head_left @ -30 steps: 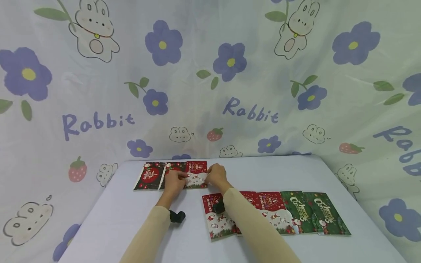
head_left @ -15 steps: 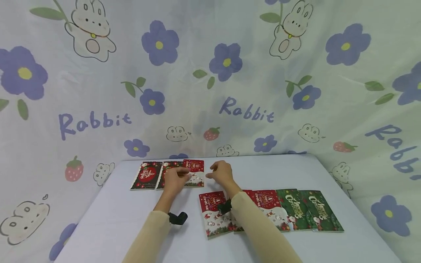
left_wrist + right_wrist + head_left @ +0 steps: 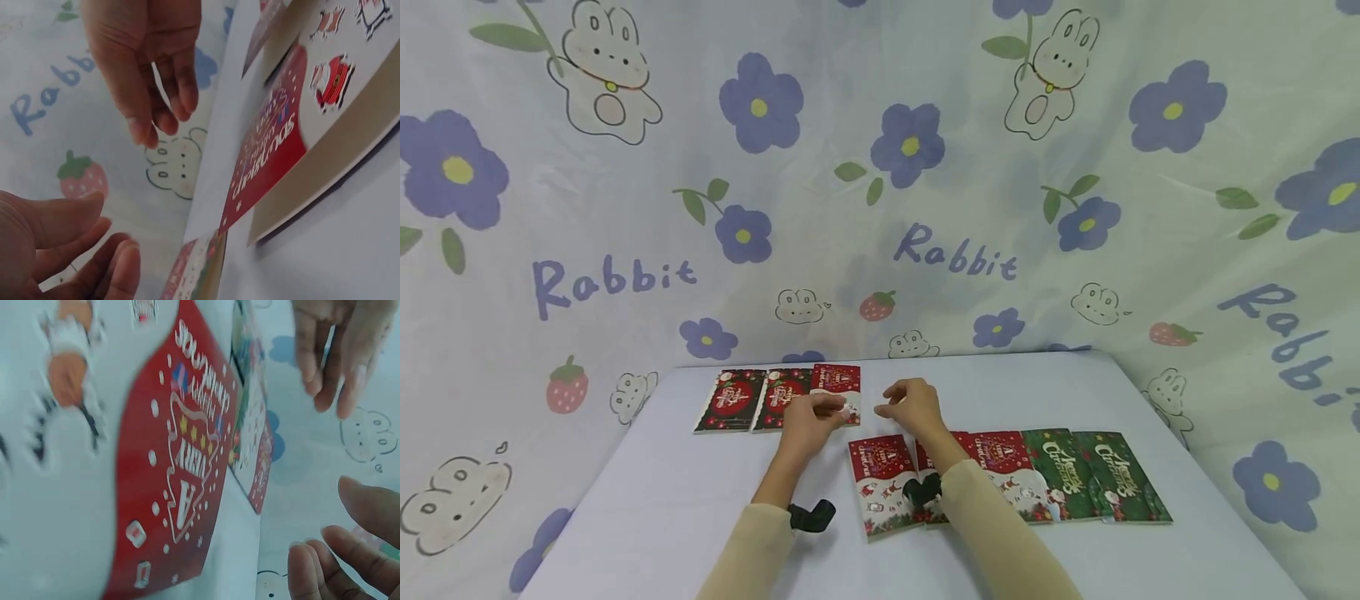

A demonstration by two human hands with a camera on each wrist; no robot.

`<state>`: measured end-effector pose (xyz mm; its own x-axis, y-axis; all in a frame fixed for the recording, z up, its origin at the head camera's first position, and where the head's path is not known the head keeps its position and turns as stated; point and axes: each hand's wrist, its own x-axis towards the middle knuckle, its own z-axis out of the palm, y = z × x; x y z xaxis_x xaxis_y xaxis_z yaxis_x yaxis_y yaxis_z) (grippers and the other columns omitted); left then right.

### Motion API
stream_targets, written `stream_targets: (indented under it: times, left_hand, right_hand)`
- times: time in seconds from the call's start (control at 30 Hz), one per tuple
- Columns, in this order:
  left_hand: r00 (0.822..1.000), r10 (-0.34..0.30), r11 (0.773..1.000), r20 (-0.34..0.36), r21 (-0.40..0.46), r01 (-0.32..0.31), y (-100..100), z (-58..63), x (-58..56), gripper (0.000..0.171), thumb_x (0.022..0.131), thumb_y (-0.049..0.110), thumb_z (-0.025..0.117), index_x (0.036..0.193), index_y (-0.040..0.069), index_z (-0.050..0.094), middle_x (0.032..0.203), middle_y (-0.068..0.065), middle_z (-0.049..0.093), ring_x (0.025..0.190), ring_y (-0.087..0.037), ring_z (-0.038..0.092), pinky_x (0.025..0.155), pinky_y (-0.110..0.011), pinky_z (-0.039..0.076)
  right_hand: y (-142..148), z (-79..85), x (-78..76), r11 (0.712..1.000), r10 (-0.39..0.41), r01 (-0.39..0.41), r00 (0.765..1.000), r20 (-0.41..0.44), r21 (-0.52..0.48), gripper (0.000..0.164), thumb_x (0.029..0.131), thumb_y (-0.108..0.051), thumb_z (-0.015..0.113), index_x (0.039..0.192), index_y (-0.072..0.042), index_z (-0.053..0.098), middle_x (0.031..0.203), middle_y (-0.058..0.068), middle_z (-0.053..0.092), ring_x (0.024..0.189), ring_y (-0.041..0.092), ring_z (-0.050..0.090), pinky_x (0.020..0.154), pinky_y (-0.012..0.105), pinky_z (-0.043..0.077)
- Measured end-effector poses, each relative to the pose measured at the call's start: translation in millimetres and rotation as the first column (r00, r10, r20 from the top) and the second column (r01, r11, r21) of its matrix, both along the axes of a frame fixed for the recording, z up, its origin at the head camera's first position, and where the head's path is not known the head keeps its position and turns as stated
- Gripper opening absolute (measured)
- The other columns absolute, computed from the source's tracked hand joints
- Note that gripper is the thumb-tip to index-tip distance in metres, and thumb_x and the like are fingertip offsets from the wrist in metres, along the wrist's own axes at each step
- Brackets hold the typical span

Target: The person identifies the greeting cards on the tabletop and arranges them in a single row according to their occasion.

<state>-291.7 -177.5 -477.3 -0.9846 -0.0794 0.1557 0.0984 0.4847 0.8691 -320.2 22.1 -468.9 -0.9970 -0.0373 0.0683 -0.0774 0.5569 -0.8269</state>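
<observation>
In the head view my left hand (image 3: 808, 423) hovers in front of the back row, fingers loosely bent, holding nothing. It covers a lower corner of a red-and-white Christmas booklet (image 3: 837, 380). Just right of that booklet, my right hand (image 3: 917, 408) hangs with thumb and fingers apart, also empty. Two dark booklets with red circles, a left one (image 3: 730, 400) and a middle one (image 3: 784, 392), lie beside the red one. The left wrist view has my left hand (image 3: 62, 250) facing my right hand (image 3: 144, 56) across a gap.
A front row holds red-and-white booklets, the leftmost (image 3: 886, 487) slightly tilted and another (image 3: 1007, 467) further right, partly behind my right sleeve. Green Christmas booklets (image 3: 1120, 475) overlap at its right end. A printed rabbit curtain (image 3: 850, 208) stands behind the white table (image 3: 647, 500).
Both hands have let go of the red booklet's sides in the back row and drawn back towards me. That booklet stays beside the dark ones; the view has shifted slightly.
</observation>
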Motion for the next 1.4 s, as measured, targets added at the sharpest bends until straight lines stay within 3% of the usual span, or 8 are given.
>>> stream_targets:
  times: [0.17, 0.4, 0.9, 1.23, 1.4]
  left_hand:
    - [0.999, -0.034, 0.999, 0.042, 0.002, 0.034, 3.5, -4.3, 6.2, 0.018, 0.093, 0.008, 0.081, 0.108, -0.001, 0.080, 0.100, -0.009, 0.078, 0.091, -0.022, 0.071, 0.073, -0.030, 0.057]
    - [0.994, -0.027, 1.000, 0.105, 0.010, 0.027, 2.3, -11.2, 12.8, 0.013, 0.093, 0.006, 0.080, 0.104, 0.000, 0.080, 0.096, -0.007, 0.076, 0.087, -0.020, 0.067, 0.069, -0.026, 0.053]
    - [0.993, -0.024, 0.984, 0.113, -0.173, 0.044, 8.1, -19.6, 16.3, 0.012, 0.085, 0.001, 0.084, 0.095, -0.002, 0.077, 0.083, -0.006, 0.069, 0.077, -0.018, 0.061, 0.067, -0.033, 0.052]
    - [0.996, -0.027, 0.976, 0.085, -0.211, 0.045, 15.9, -27.8, 17.6, 0.014, 0.080, -0.003, 0.085, 0.091, -0.002, 0.077, 0.077, -0.004, 0.065, 0.071, -0.017, 0.058, 0.064, -0.032, 0.049]
    - [0.993, -0.049, 0.983, 0.106, -0.169, 0.067, 19.3, -30.2, 18.1, 0.017, 0.079, -0.007, 0.082, 0.094, -0.002, 0.077, 0.077, -0.004, 0.065, 0.070, -0.017, 0.058, 0.064, -0.032, 0.049]
  right_hand:
    - [4.8, -1.9, 10.5, 0.999, 0.012, -0.012, 1.000, 0.015, -0.035, 0.027, 0.088, -0.018, 0.087, 0.108, -0.003, 0.078, 0.091, 0.003, 0.067, 0.086, 0.021, 0.060, 0.079, 0.041, 0.054]
    - [13.3, -5.0, 20.6, 0.998, 0.041, -0.041, 0.999, -0.003, -0.056, 0.025, 0.087, -0.016, 0.087, 0.106, -0.003, 0.078, 0.088, 0.002, 0.067, 0.087, 0.023, 0.060, 0.073, 0.039, 0.053]
    - [21.7, -24.4, 27.8, 0.997, 0.044, -0.038, 0.994, 0.100, -0.060, 0.015, 0.088, -0.009, 0.084, 0.102, -0.006, 0.080, 0.090, 0.003, 0.066, 0.087, 0.022, 0.060, 0.076, 0.040, 0.054]
    - [26.0, -35.4, 27.9, 0.995, 0.036, -0.022, 0.990, 0.138, -0.096, 0.018, 0.087, -0.005, 0.084, 0.104, -0.004, 0.078, 0.090, 0.005, 0.067, 0.087, 0.023, 0.062, 0.079, 0.042, 0.055]
    - [29.1, -38.7, 25.8, 0.996, 0.017, -0.004, 0.989, 0.145, -0.088, 0.019, 0.086, -0.005, 0.085, 0.104, -0.005, 0.079, 0.091, 0.005, 0.066, 0.087, 0.024, 0.061, 0.080, 0.043, 0.054]
